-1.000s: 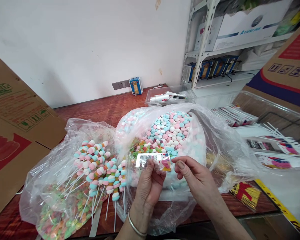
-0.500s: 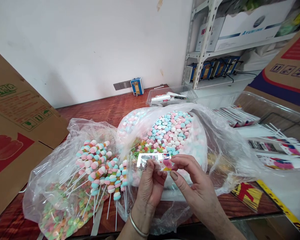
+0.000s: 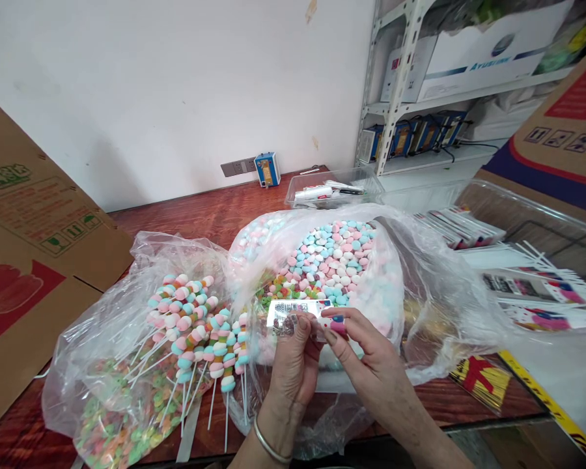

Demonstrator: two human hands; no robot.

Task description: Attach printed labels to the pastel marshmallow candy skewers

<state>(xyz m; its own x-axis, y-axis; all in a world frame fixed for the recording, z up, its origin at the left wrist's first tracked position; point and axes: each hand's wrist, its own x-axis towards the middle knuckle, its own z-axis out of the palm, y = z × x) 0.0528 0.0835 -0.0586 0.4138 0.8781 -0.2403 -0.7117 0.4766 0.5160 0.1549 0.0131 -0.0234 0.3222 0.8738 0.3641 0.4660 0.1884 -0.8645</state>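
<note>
A small clear printed wrapper bag (image 3: 293, 309) with dark lettering and a pink and blue end is held before me. My left hand (image 3: 297, 365), a bangle on its wrist, pinches the bag between thumb and fingers. My right hand (image 3: 371, 355) has thumb and forefinger closed on the bag's colourful right end, which looks bent. Behind both hands lies a large plastic bag of pastel marshmallows (image 3: 332, 260), with colourful gummy rings (image 3: 293, 288) at its near left. To the left, marshmallow skewers (image 3: 190, 319) on white sticks rest on a bag of gummies (image 3: 122, 410).
Cardboard boxes (image 3: 39, 260) flank the table (image 3: 176, 207). A clear tray (image 3: 293, 194) holding tubes and pens stands at the back. On the right are printed wrappers (image 3: 532, 286), white sticks and a pack of golden ties (image 3: 483, 381). A metal shelf (image 3: 395, 107) rises behind.
My right thumb and forefinger have closed on the wrapper bag's right end, bending it. The left hand keeps its grip in nearly the same place.
</note>
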